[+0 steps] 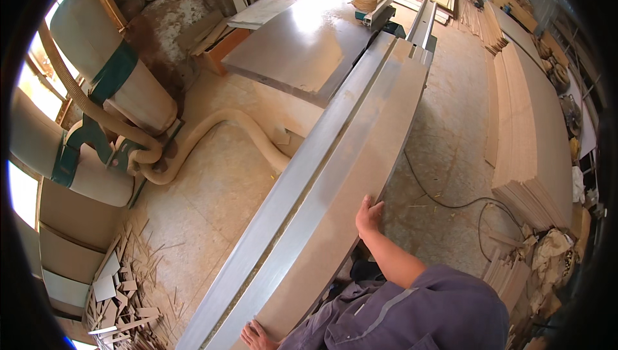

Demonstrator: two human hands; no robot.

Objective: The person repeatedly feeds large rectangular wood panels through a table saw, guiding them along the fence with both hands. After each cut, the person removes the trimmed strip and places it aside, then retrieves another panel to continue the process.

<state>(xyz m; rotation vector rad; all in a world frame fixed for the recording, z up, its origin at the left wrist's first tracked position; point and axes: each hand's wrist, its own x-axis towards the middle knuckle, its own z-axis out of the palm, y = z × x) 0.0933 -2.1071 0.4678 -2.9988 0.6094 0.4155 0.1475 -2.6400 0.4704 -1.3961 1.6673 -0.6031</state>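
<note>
A long, narrow brown wood-fibre board [354, 189] lies along the silver sliding table [309, 208] of a panel saw. My right hand [369, 216] grips its right edge about midway along, the thumb side up and some fingers hidden. At the board's near end, close to the lower border, my left hand [257, 336] has its fingers bent over the board; its thumb is out of sight. Beyond the long slot in the sliding table is the saw's wide grey metal tabletop [290, 54].
Dust collector bags [148, 92] stand at left, with a hose [238, 118] curving over the floor to the saw. Wood offcuts [122, 305] heap at lower left. Stacked boards [528, 124] line the right side, and a black cable [444, 203] crosses the floor.
</note>
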